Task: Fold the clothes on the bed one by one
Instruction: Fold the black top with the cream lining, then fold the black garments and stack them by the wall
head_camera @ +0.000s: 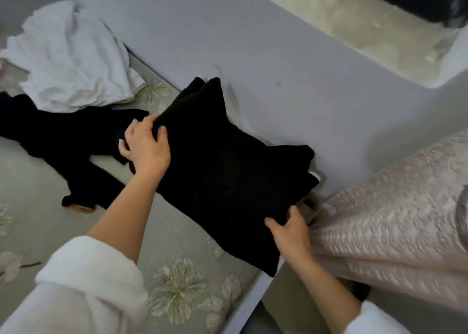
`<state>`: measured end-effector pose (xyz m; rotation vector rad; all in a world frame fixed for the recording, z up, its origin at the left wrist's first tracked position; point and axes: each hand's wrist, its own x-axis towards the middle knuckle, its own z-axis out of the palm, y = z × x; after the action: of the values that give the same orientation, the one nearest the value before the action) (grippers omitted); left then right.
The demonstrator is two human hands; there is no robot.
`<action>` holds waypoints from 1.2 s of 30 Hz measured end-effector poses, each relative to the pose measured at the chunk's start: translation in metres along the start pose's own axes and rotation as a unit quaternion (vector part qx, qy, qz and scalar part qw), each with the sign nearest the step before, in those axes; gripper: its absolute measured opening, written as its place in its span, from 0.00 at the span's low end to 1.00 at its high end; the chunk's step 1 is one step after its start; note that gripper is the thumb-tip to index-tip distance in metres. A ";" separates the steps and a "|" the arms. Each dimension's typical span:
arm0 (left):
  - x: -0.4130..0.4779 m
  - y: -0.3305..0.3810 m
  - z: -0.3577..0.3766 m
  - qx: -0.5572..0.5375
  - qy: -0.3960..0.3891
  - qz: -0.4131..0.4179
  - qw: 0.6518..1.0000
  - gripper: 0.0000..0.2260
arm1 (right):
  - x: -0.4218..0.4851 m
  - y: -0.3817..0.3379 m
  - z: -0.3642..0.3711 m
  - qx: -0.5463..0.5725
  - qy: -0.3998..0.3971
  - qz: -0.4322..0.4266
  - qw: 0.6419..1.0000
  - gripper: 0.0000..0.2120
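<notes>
Your left hand (147,143) has its fingers curled over the far edge of the folded black garment (222,176). Your right hand (291,228) pinches the near right edge between thumb and fingers, so both hands have hold of the same piece. It lies on the bed (177,280), pushed up against the grey padded board (253,54), with its near corner poking past the bed's edge. To finish this fold well, draw both edges taut and level, line the layers up, then press them flat before you let go. Room is tight: the board blocks the far side, the pink quilt (392,207) crowds your right hand, and a second black garment (63,136) lies touching on the left, with the white garment (73,62) just beyond it. The bare floral cover nearest you looks the best place to work.
</notes>
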<state>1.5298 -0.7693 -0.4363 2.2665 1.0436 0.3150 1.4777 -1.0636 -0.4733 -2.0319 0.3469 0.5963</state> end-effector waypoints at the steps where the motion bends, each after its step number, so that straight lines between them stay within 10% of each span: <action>1: 0.001 -0.004 0.010 -0.005 -0.009 0.001 1.000 0.18 | 0.007 0.004 0.004 -0.003 -0.003 0.026 1.000 0.15; 10: -0.095 -0.083 0.101 0.157 -0.341 0.090 0.923 0.29 | 0.079 0.042 0.022 0.138 0.048 0.275 0.950 0.28; 17: -0.126 -0.094 0.118 0.252 -0.363 0.109 0.890 0.31 | 0.105 0.045 0.014 0.101 0.219 0.153 0.958 0.06; 23: -0.139 -0.086 0.121 0.279 -0.358 0.108 0.885 0.29 | 0.107 0.051 0.023 -0.095 0.270 0.205 0.936 0.29; 28: -0.081 -0.076 0.128 0.208 -0.180 0.182 0.944 0.24 | 0.115 0.028 0.051 -0.322 0.109 -0.147 0.929 0.33; 36: 0.021 -0.115 0.150 0.282 -0.282 0.024 0.917 0.40 | 0.180 0.048 0.054 -0.453 -0.004 -0.054 0.890 0.28</action>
<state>1.5409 -0.7611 -0.6259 2.6321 0.8271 -0.6794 1.5917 -1.0418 -0.6281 -2.9133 -0.0952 0.7835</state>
